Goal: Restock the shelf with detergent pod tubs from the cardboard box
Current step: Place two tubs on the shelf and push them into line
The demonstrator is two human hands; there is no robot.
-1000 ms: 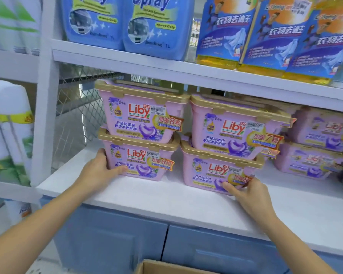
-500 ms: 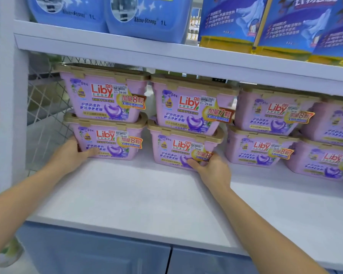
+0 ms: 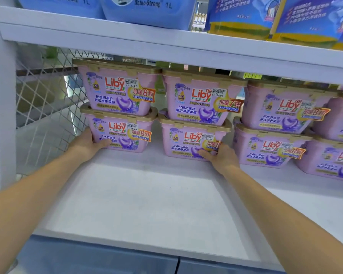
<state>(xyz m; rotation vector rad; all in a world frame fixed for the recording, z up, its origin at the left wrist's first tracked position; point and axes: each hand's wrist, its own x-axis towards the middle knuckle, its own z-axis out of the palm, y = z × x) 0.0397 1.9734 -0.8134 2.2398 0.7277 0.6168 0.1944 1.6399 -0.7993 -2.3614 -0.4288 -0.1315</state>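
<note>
The left hand point(image 3: 90, 142) lies flat against the outer left corner of the left tub point(image 3: 120, 133), fingers curled round its side wall and thumb across the lower front; it presses rather than grips, half open. The right hand point(image 3: 219, 157) does the same at the lower right front corner of the right tub point(image 3: 190, 142), thumb laid along the bottom edge of the label, fingers tucked round the side. Between the two hands stand two stacks, just beside one another, each a bottom tub with a top tub point(image 3: 119, 89) resting on its gold lid; both sit well back on the white shelf point(image 3: 139, 204), with a wide bare stretch of board nearer the person. Beyond the right hand more tubs point(image 3: 281, 125) stand stacked in the same way, close to the right stack; beyond the left hand is a wire mesh point(image 3: 46, 95) side panel. Above the hands, an upper shelf carries blue jugs point(image 3: 147, 8). The tubs look like stiff, smooth plastic, probably fairly heavy when full and somewhat slick, with tapered walls, so the safest hold is likely under the lid rim or flat on opposite sides; pushing low on a bottom tub should move the stack without tipping its upper one. The cardboard box is out of view.
</note>
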